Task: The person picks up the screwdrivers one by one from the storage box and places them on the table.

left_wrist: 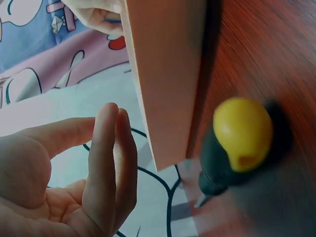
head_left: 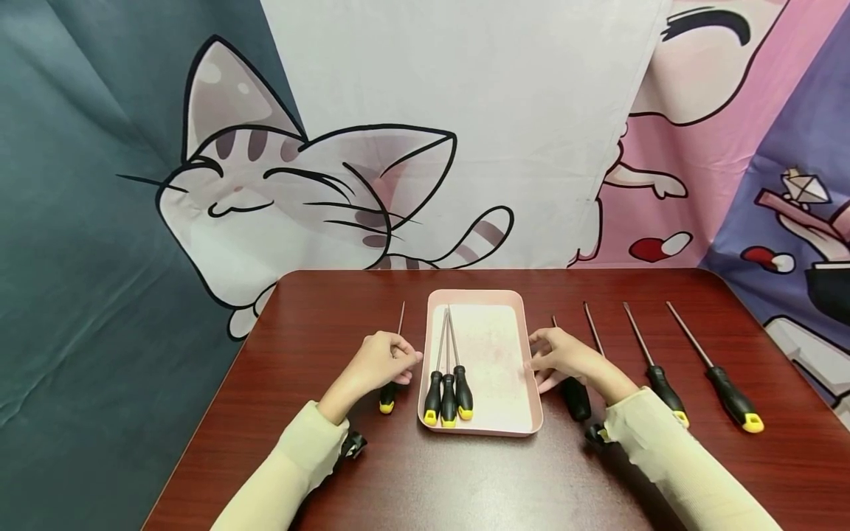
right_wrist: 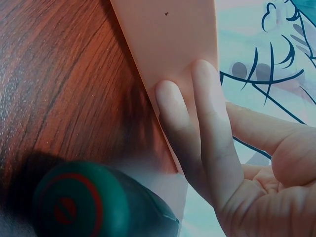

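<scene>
A pink tray (head_left: 481, 436) stands between the hands, with three black-and-yellow screwdrivers (head_left: 463, 391) lying along its left side. My left hand (head_left: 385, 359) is beside the tray's left wall, above another screwdriver (head_left: 387, 398); its fingers are bent with nothing between them, and the left wrist view shows a small gap to the wall. My right hand (head_left: 561, 358) is at the opposite side, two extended fingertips (right_wrist: 170, 94) touching the wall's outside. Below that hand lies a screwdriver (head_left: 576, 402) with a dark handle, its end marked with a red ring.
Right of the tray, a screwdriver shaft (head_left: 593, 328) runs under the right wrist. Two further screwdrivers (head_left: 657, 376) (head_left: 727, 391) lie farther right on the reddish-brown table (head_left: 478, 487). A cartoon-printed cloth (head_left: 531, 96) hangs behind the table's far edge.
</scene>
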Tool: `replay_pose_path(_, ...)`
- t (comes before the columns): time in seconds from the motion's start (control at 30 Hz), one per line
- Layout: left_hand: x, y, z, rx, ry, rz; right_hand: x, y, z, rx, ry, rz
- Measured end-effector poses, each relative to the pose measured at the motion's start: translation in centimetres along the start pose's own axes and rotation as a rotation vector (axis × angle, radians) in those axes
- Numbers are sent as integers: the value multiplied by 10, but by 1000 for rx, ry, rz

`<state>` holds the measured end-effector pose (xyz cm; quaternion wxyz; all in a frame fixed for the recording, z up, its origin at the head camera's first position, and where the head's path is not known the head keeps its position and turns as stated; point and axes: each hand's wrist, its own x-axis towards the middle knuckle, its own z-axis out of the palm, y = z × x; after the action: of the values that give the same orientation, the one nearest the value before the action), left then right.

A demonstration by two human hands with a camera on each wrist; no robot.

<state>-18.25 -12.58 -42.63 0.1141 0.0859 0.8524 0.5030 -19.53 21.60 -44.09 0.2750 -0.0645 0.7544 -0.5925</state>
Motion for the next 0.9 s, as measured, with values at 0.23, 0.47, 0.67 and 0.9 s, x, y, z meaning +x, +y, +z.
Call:
replay_pose_path(0.23, 6, 6, 10, -9, -64, 24, 0, 0, 0, -6, 4, -2)
replay_pose_path(0.47, 9, 8, 19, -25, -120, 25, 0, 0, 0, 0, 5, 2)
replay_pose_path(0.67, 11, 12, 28, 7, -147, 24, 1, 0, -1, 6, 1, 4)
replay_pose_path(0.9, 14, 14, 41, 78, -159, 33, 1, 1, -1, 10, 0, -3)
